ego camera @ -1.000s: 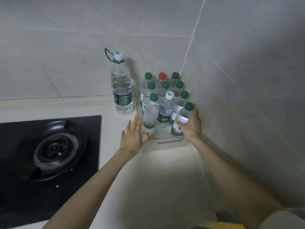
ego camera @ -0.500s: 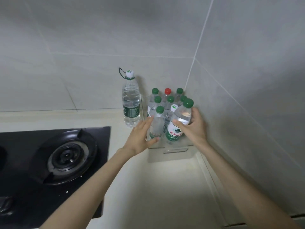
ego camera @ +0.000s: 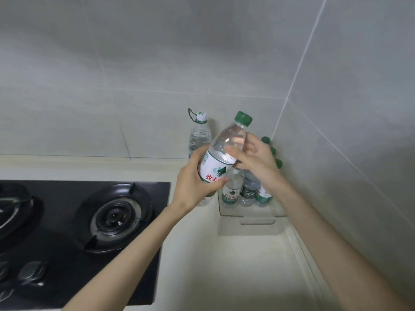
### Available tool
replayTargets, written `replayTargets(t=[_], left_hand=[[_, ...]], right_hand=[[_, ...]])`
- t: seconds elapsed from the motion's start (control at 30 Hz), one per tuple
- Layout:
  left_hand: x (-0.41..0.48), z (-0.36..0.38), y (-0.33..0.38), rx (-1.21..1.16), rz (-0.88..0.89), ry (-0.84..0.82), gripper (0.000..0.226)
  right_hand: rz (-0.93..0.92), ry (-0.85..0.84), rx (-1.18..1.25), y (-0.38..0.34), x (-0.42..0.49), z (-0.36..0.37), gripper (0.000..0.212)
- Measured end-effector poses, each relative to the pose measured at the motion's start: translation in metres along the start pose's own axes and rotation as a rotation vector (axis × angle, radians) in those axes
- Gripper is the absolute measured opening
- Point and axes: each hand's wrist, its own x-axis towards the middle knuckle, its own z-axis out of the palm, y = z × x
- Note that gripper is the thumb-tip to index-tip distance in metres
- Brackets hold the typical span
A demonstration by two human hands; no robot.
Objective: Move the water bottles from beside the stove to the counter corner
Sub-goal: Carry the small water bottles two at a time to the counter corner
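A clear water bottle (ego camera: 226, 149) with a green cap and a white label is lifted and tilted in front of the corner. My left hand (ego camera: 194, 182) grips its lower body around the label. My right hand (ego camera: 258, 162) holds its upper part with curled fingers. Behind my hands, several small bottles (ego camera: 247, 191) with green caps stand in a clear tray (ego camera: 251, 215) in the counter corner, partly hidden. A taller bottle (ego camera: 199, 135) with a white cap and a carry loop stands against the back wall, left of the tray.
A black gas stove (ego camera: 116, 216) with a round burner fills the left of the counter, with knobs (ego camera: 32, 271) at its front. The pale counter (ego camera: 224, 265) runs between stove and right wall. Tiled walls meet in the corner behind the tray.
The right hand lifted the green-capped bottle out of the tray and tilted it. The left hand left the front-row bottle and now grips the lifted one. The camera moved closer.
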Motion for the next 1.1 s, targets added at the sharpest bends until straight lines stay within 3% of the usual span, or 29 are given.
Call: replayTargets(t=[0.07, 0.17, 0.27, 0.43, 0.63, 1.1], left_hand=[[-0.005, -0.009, -0.007, 0.006, -0.04, 0.029, 0.073], [-0.011, -0.021, -0.02, -0.035, -0.135, 0.068, 0.073], [-0.016, -0.032, -0.029, -0.08, -0.21, 0.102, 0.073], [-0.024, -0.043, -0.04, -0.074, -0.271, 0.127, 0.071], [-0.033, -0.05, -0.047, -0.048, -0.297, 0.125, 0.073], [-0.048, -0.051, -0.052, 0.031, -0.362, 0.105, 0.074]], right_hand=[[0.026, -0.027, -0.035, 0.007, 0.003, 0.0, 0.021], [0.02, 0.053, -0.211, 0.044, 0.009, -0.005, 0.036], [0.138, 0.231, -0.317, 0.102, 0.011, -0.008, 0.057], [0.299, 0.266, -0.376, 0.168, 0.02, 0.001, 0.077], [0.288, 0.274, -0.594, 0.191, 0.033, 0.009, 0.07], [0.433, 0.17, -0.593, 0.215, 0.037, 0.013, 0.081]])
